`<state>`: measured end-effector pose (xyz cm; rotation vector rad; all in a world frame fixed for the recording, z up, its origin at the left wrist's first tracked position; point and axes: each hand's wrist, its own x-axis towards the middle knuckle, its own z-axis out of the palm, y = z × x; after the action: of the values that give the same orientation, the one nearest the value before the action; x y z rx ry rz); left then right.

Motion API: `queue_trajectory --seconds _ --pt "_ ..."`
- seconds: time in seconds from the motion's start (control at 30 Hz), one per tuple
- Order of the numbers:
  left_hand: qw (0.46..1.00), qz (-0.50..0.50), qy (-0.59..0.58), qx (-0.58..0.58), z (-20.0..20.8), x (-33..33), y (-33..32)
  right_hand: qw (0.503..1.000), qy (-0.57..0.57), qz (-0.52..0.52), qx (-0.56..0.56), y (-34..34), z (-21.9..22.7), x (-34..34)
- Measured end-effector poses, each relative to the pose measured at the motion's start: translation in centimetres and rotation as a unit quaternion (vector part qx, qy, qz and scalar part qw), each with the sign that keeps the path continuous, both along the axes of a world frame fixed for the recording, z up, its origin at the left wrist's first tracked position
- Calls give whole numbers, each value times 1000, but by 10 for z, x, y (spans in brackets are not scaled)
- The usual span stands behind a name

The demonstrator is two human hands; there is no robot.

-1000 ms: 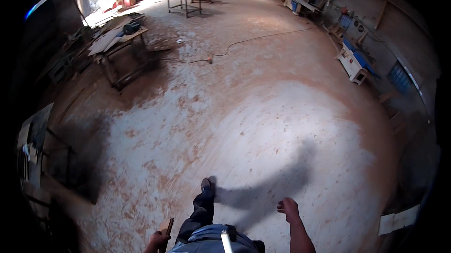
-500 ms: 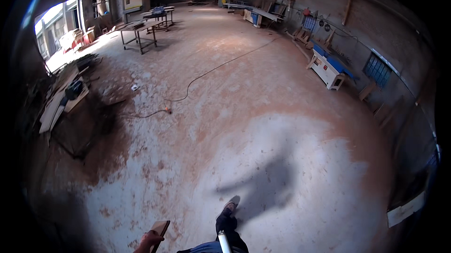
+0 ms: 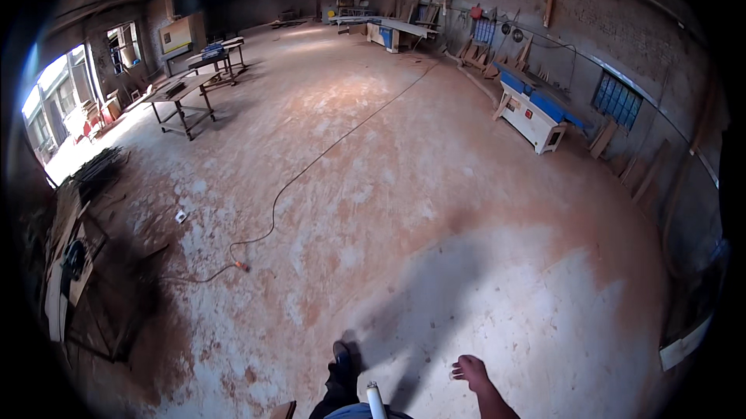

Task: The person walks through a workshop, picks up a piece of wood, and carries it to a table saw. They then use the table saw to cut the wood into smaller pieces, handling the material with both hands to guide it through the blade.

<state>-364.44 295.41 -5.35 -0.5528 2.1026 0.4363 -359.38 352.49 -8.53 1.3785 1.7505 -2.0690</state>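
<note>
My right hand (image 3: 471,371) swings out ahead of my body above the pale, dusty floor. Its fingers are loosely bent and a little apart, with nothing in them. At the lower edge only the tip of a brown wooden board (image 3: 284,410) shows; the left hand by it is out of the picture. A white tube (image 3: 375,400) sticks up in front of my waist. One dark shoe (image 3: 342,353) is stepping forward on the floor.
A cable (image 3: 311,164) with an orange connector (image 3: 242,267) snakes across the floor. Wood pieces and a frame stand at left. Farther off are a wheeled table (image 3: 180,91) and a blue-topped white machine (image 3: 531,114) by the right wall. My shadow falls ahead.
My right hand has come into view. My left hand, seen gripping the board before, has dropped out below. The view has tilted up and the leading foot has changed as I walk.
</note>
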Motion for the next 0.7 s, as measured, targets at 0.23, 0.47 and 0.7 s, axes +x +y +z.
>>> queue_trajectory --seconds 0.23,0.47,0.7 --pt "999 -31 -22 5 -37 -245 71 985 -125 -94 -76 62 -58 -97" --pt "991 -102 83 14 -45 -543 153 975 -105 -132 -143 53 -58 -208" --pt "991 -21 126 -46 -40 -779 231 979 -63 -90 -173 168 -43 -535"
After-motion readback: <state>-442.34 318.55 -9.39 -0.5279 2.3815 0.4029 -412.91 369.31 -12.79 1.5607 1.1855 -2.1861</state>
